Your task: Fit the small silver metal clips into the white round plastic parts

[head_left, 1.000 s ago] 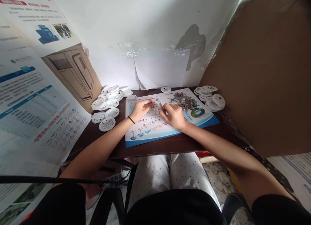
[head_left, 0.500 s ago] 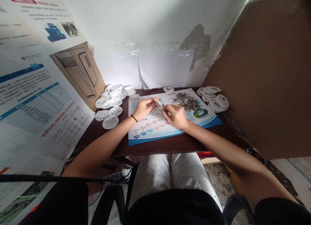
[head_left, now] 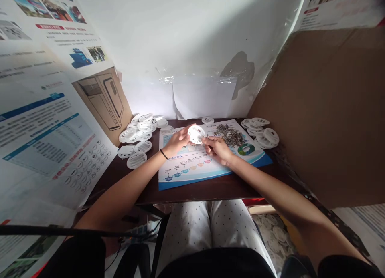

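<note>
My left hand (head_left: 178,143) is closed on a white round plastic disc with slots (head_left: 195,135), holding it up above the printed sheet with its face tilted toward me. Close against the disc's right edge, my right hand (head_left: 219,149) pinches a thin metal tool (head_left: 207,136); its exact kind is too small to make out. A heap of small metal parts (head_left: 230,135) lies on the printed sheet (head_left: 180,185), just beyond my right hand.
White slotted discs (head_left: 136,160) are piled at the table's left, with another pile (head_left: 266,137) at the right. A single disc (head_left: 207,120) lies at the back. A cardboard panel (head_left: 325,109) and a white wall (head_left: 168,37) enclose the dark table (head_left: 180,195).
The disc has turned from nearly edge-on to face me. My right hand has shifted slightly right and down from its middle. The camera view has tilted up a little.
</note>
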The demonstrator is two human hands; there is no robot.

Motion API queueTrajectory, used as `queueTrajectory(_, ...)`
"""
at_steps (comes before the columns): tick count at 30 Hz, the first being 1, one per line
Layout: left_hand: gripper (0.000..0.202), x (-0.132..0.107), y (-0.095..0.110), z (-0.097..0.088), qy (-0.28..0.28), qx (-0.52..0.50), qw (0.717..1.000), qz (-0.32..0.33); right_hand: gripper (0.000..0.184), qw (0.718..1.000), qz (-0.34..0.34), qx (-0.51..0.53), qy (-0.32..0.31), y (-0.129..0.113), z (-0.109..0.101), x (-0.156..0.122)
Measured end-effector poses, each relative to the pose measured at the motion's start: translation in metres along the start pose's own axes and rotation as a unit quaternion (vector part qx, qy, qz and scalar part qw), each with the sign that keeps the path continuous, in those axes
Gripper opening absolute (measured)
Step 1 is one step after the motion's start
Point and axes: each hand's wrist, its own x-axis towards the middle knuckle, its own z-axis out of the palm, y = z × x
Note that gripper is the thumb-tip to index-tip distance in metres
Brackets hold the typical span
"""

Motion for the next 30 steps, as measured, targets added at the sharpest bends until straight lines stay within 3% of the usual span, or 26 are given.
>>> queueTrajectory(7, 0.071, -0.002, 0.008, 0.008, 0.009, 0.094, 0.989, 0.116, 0.043, 1.0, -0.015, -0.001, -0.024, 0.001, 0.005, -0.003)
queueTrajectory(13, 0.067, -0.003, 0.011, 0.009, 0.037, 0.107, 0.987, 0.114, 0.042, 0.999, 0.006, 0.005, -0.051, 0.003, 0.001, -0.001)
queueTrajectory(17, 0.066, -0.003, 0.012, 0.01, 0.058, 0.141, 0.976, 0.155, 0.045, 0.998, 0.002, -0.004, -0.064, 0.005, -0.002, 0.001)
queueTrajectory(22, 0.065, -0.005, 0.016, 0.014, 0.057, 0.156, 0.977, 0.136, 0.051, 0.996, 0.015, -0.025, -0.089, 0.005, -0.003, 0.001)
queueTrajectory(30, 0.067, -0.005, 0.011, 0.019, 0.096, 0.152, 0.978, 0.11, 0.044, 0.998, 0.034, 0.029, -0.051, 0.011, 0.001, 0.001)
